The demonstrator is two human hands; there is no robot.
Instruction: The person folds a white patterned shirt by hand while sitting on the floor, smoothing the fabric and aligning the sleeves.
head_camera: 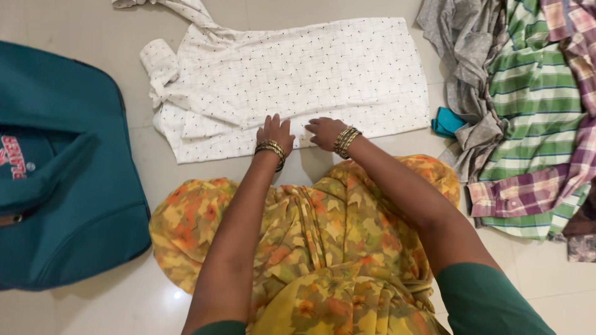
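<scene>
Here, white dotted shirt (pixel 292 80) lies flat on the floor tiles (pixel 136 291), folded, collar left. Left hand (pixel 275 133) and right hand (pixel 324 131) press its near edge, palms flat, grasping nothing. Light, limp cotton, probably; best pinched along that near hem.

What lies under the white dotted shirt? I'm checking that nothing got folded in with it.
Around the white dotted shirt only pale floor tile shows. Both hands, left and right, press its near edge. Anything beneath is covered.

The teal bag (pixel 62 180) is cut off at the left edge, the clothing pile (pixel 534 118) at the right, and the white shirt's sleeve (pixel 167 7) at the top.
</scene>
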